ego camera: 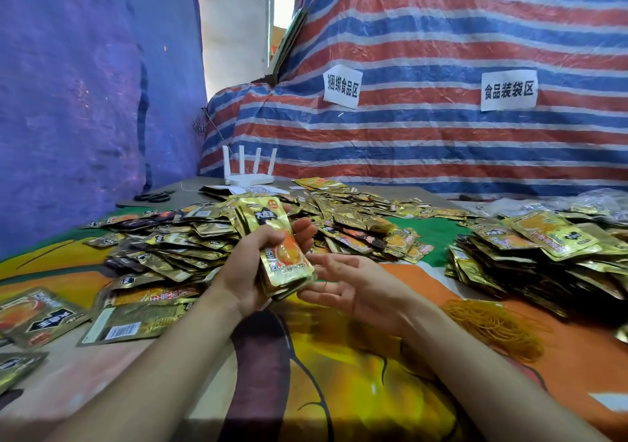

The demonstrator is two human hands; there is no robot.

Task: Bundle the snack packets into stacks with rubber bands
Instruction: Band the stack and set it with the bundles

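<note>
"Snack packets (278,248): where are they on your feed?"

"In a stack, in the left hand (251,271). I see the thumb laid across the gold front and the fingers curled round the far edge. The stack is tilted, its top end pointing away from me. The right hand (353,282) lies just right of the stack's lower end, palm up, fingers loosely spread, holding nothing. Whether its fingertips touch the stack I cannot tell."

"And the surface?"

"Under both forearms I see a printed cloth (339,373) in orange, yellow and green. Right of the right wrist lies a tangle of yellowish rubber bands (492,326). Left of the left forearm a few flat packets (37,316) lie singly. Beyond the left hand spreads a wide heap (176,248) of them, and a second heap (530,254) sits right of the right hand, well apart from it. More packets scatter beyond both hands."

"Further back?"

"Past the heaps, left of the hands, I make out black scissors (154,197) and a white router (249,170) with four upright antennas. Far right there is crumpled clear plastic (577,200). Behind everything hangs a red, white and blue striped tarp (441,34) bearing two paper signs (508,90) in black characters. A blue sheet (85,85) hangs on the left, with a pale wall (234,34) showing in the gap between the two."
</note>
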